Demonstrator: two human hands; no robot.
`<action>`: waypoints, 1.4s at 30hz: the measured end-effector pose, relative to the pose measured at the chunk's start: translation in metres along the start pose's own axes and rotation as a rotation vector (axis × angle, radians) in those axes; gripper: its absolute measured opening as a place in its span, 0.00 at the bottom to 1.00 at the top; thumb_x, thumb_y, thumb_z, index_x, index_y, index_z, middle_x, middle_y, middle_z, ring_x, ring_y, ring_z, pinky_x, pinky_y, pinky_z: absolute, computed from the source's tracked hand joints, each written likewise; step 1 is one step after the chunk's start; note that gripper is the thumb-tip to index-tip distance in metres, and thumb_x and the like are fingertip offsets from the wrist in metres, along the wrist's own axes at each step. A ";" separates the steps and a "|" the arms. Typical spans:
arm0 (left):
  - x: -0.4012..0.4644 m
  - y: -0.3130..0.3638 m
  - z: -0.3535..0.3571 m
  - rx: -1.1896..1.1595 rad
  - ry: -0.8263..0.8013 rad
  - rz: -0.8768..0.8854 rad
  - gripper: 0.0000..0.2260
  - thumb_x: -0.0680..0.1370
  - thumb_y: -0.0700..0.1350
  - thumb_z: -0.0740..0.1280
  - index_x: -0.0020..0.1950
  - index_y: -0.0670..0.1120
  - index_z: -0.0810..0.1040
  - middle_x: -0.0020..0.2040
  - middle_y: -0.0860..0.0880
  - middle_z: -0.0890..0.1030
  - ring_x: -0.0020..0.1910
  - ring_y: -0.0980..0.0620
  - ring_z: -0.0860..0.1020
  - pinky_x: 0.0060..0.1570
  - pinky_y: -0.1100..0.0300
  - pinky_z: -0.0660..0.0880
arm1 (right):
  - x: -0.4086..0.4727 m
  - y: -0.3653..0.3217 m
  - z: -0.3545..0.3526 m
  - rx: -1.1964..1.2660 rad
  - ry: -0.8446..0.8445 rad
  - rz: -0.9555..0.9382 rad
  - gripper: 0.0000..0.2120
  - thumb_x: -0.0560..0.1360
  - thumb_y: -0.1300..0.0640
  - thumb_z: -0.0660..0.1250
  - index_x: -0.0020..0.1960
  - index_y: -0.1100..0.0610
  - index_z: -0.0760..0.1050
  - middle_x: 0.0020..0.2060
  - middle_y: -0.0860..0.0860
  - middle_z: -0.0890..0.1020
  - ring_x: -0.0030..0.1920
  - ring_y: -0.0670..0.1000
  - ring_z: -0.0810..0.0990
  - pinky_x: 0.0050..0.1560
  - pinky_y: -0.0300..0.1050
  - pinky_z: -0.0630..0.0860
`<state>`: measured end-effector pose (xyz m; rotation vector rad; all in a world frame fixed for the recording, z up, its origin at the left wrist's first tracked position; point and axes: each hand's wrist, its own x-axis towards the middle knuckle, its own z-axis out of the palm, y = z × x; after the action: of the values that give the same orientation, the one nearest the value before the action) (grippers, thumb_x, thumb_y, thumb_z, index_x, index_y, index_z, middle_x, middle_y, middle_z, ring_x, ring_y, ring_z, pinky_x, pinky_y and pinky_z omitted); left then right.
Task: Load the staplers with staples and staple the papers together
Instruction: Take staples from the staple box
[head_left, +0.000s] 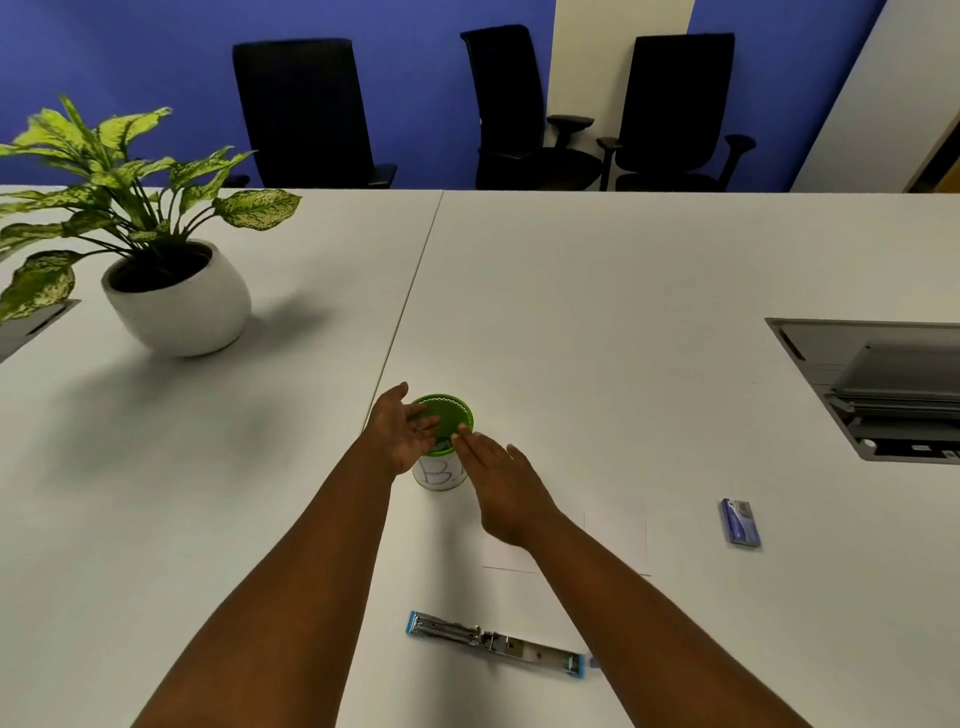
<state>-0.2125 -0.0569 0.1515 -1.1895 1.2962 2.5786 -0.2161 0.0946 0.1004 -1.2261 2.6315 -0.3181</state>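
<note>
Stapler (496, 644) is seen swung open flat on the white desk (597, 291), near edge, betw. both forearms. Papers (615, 535) are laid just beyond it, partly covered by right arm; staple box (740, 522) sits further right, well apart. Left hand (402, 431) and right hand (501, 486) are held w/ fingers straight, nothing gripped, either side of a green-rimmed cup (441, 441). Potted plant (156, 249) is placed far left.

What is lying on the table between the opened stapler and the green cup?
In the head view, white paper lies between the stapler and the cup, partly under the right forearm; otherwise only bare table.
</note>
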 end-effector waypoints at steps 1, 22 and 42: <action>0.000 0.000 0.001 -0.005 -0.007 -0.012 0.27 0.81 0.54 0.53 0.71 0.36 0.61 0.71 0.35 0.64 0.70 0.39 0.65 0.65 0.49 0.64 | 0.001 0.000 0.002 0.003 0.001 -0.001 0.39 0.73 0.68 0.61 0.76 0.57 0.41 0.76 0.52 0.44 0.76 0.52 0.46 0.74 0.53 0.48; -0.026 -0.025 -0.011 0.439 0.094 0.469 0.12 0.78 0.39 0.64 0.59 0.36 0.77 0.50 0.40 0.81 0.45 0.50 0.80 0.41 0.68 0.78 | -0.068 0.060 0.017 0.365 0.334 0.291 0.27 0.75 0.62 0.62 0.72 0.53 0.61 0.68 0.52 0.70 0.69 0.52 0.66 0.67 0.41 0.62; -0.070 -0.137 0.008 0.228 -0.031 -0.051 0.13 0.81 0.41 0.54 0.46 0.41 0.78 0.46 0.43 0.80 0.45 0.48 0.78 0.46 0.57 0.74 | -0.177 0.158 0.035 0.132 0.391 0.799 0.05 0.75 0.62 0.65 0.45 0.65 0.77 0.49 0.60 0.77 0.45 0.61 0.77 0.38 0.44 0.68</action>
<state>-0.1222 0.0593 0.1059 -1.1218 1.4838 2.3285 -0.2091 0.3272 0.0409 -0.0072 3.0863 -0.6003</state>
